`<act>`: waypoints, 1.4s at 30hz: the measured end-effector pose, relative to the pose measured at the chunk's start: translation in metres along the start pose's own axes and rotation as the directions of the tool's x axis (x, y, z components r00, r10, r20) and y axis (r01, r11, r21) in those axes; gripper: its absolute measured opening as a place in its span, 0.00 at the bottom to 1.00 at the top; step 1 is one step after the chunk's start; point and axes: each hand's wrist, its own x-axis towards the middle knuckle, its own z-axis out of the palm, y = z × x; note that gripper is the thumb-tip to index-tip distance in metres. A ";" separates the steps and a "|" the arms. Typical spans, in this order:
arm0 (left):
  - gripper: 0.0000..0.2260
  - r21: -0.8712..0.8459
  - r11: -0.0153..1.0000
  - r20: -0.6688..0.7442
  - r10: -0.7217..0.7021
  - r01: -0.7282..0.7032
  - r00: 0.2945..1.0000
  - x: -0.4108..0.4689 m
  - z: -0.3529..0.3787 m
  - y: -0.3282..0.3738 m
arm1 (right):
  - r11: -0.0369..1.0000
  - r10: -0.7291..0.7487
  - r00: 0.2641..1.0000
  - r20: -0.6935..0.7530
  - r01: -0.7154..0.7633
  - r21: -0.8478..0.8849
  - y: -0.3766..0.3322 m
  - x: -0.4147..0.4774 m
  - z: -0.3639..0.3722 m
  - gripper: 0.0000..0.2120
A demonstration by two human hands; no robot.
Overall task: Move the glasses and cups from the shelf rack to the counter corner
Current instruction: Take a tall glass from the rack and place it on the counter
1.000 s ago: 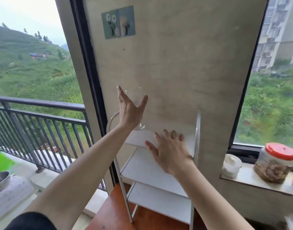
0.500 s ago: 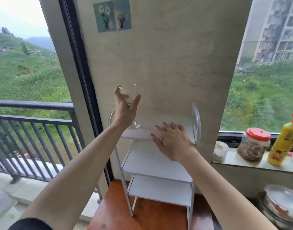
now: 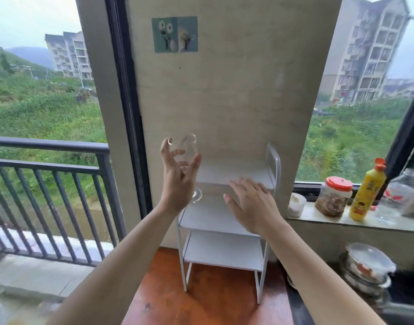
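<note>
1. Stemmed glass (image 3: 186,148), clear and upright, is held by the left hand (image 3: 177,181), whose fingers (image 3: 166,152) and thumb are curled around the bowl; the foot of the glass is seen just below the hand, at the left end of the rack's top shelf.
2. Whether the foot touches the shelf cannot be told.
3. The right hand (image 3: 252,202) is spread flat, fingers apart, nothing gripped, in front of the top shelf's front edge.
4. The white shelf rack (image 3: 224,252), three-tiered and bare, is set on a reddish wooden counter (image 3: 201,301) against a beige wall.
5. A red-lidded jar (image 3: 333,195) and a yellow bottle (image 3: 367,193) are lined up on the windowsill to the right.
</note>
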 end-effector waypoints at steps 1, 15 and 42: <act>0.32 -0.014 1.000 0.007 0.019 -0.019 1.000 -0.009 0.003 0.000 | 1.000 0.011 1.000 -0.016 -0.011 0.005 0.002 -0.013 0.000 0.28; 0.37 -0.245 0.968 0.433 0.063 0.050 0.899 -0.201 0.203 0.076 | 0.796 0.577 0.807 -0.127 -0.590 -0.133 0.144 -0.297 -0.036 0.31; 0.28 -0.618 0.686 0.785 0.507 0.385 0.357 -0.708 0.581 0.499 | -0.056 0.904 0.010 -0.427 -0.988 -0.143 0.362 -0.943 -0.267 0.30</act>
